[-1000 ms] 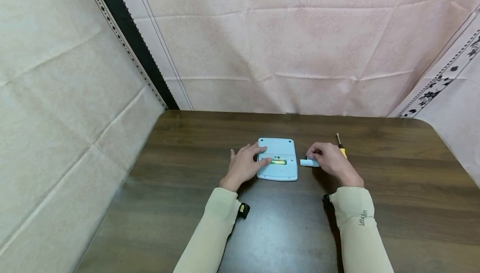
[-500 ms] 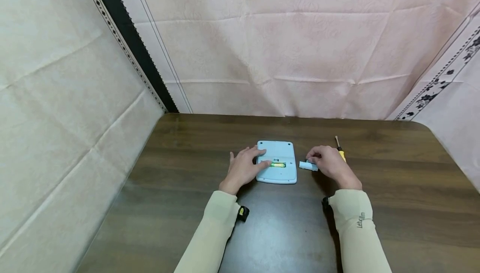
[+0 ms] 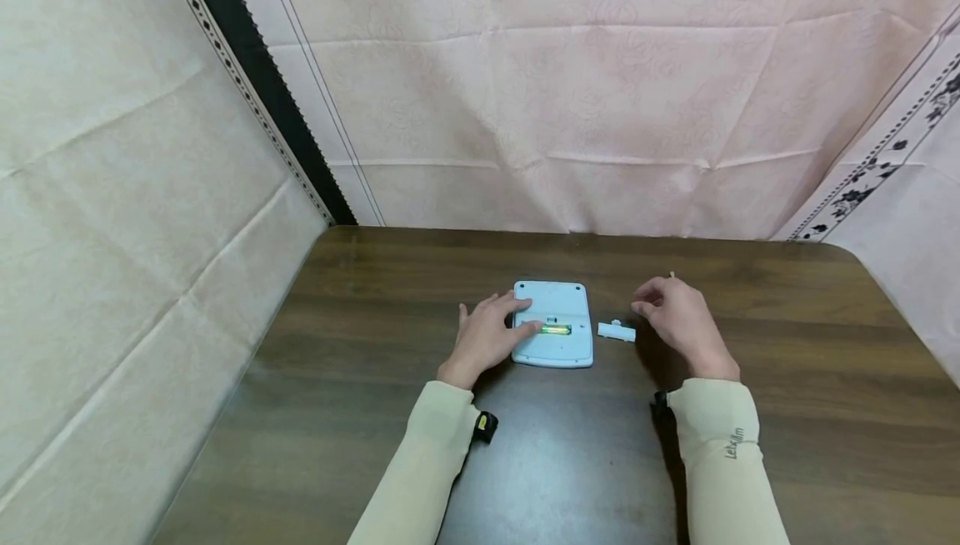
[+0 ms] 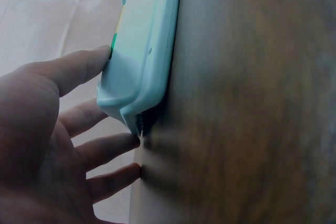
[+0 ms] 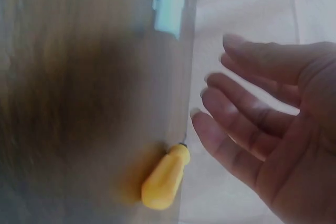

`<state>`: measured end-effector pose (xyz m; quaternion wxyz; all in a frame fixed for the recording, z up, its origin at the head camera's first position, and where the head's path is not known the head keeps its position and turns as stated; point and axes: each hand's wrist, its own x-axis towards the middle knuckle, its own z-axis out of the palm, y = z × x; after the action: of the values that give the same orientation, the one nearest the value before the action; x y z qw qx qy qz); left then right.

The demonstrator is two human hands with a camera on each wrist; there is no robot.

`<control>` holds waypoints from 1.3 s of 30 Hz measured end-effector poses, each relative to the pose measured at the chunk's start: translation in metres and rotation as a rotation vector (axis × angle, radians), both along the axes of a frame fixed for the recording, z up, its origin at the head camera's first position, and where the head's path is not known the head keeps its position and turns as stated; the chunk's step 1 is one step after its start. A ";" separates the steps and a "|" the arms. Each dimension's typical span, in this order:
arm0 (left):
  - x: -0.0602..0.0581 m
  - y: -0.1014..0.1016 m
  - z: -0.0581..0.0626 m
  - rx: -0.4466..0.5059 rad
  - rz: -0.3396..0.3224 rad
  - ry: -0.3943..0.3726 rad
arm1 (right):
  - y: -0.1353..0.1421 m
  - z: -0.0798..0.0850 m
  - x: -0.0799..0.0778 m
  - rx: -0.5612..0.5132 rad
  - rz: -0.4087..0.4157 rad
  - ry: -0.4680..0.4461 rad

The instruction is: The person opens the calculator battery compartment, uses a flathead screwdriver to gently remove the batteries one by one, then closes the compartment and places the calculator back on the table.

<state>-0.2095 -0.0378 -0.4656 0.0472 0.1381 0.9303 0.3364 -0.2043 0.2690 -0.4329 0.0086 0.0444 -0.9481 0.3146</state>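
Note:
A light blue device [image 3: 553, 349], calculator-like, lies back side up on the table, its battery slot uncovered. Inside the slot shows a green and gold battery [image 3: 557, 330]. My left hand [image 3: 483, 341] rests at the device's left side, thumb by the battery's end and forefinger on the casing; in the left wrist view the other fingers are spread past its edge. Right of the device lies the small blue battery cover [image 3: 617, 331]. My right hand [image 3: 686, 320] is above the table beyond the cover, fingers loosely bent around nothing. Below it in the right wrist view is a yellow-handled screwdriver [image 5: 165, 179].
The brown wooden table [image 3: 390, 412] reaches to a pale cloth hanging [image 3: 637, 112] at its far edge. Another cloth [image 3: 150, 278] hangs along the left side. In the head view my right hand hides most of the screwdriver.
My right hand has let go of the battery cover and moved right, over the screwdriver. The cover stays on the table. My left hand and the device hold still.

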 end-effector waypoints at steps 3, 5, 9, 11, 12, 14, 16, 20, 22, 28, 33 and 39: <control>-0.001 0.000 0.000 -0.001 0.004 0.005 | 0.005 0.004 0.001 0.002 -0.046 0.013; -0.001 -0.001 0.000 -0.006 0.005 0.001 | 0.008 0.005 0.002 0.008 -0.079 0.002; -0.001 -0.001 0.000 -0.011 0.003 -0.003 | 0.016 0.006 0.003 0.007 -0.136 -0.069; 0.000 0.000 0.000 -0.015 0.003 -0.004 | 0.020 0.006 0.005 0.001 -0.156 -0.113; 0.000 0.000 0.000 -0.014 0.002 -0.001 | 0.022 0.006 0.006 -0.004 -0.164 -0.131; 0.000 0.000 0.000 -0.015 0.001 0.002 | 0.025 0.006 0.007 -0.014 -0.174 -0.159; 0.001 0.001 0.000 -0.012 -0.001 0.009 | 0.027 0.006 0.009 -0.023 -0.185 -0.189; 0.001 0.001 -0.001 0.001 0.002 0.013 | 0.031 0.008 0.010 -0.040 -0.206 -0.237; 0.001 0.002 -0.001 0.009 0.008 0.018 | 0.032 0.009 0.010 -0.054 -0.221 -0.259; 0.001 0.003 -0.001 0.020 0.018 0.021 | 0.036 0.008 0.011 -0.068 -0.244 -0.329; 0.001 0.003 -0.003 0.020 0.025 0.018 | 0.039 0.003 0.011 -0.021 -0.229 -0.345; 0.000 0.004 -0.004 0.018 0.028 0.017 | 0.041 0.002 0.010 0.028 -0.255 -0.387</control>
<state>-0.2098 -0.0342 -0.4696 0.0332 0.1283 0.9294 0.3444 -0.1941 0.3099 -0.4307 -0.1345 -0.1366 -0.9343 0.3006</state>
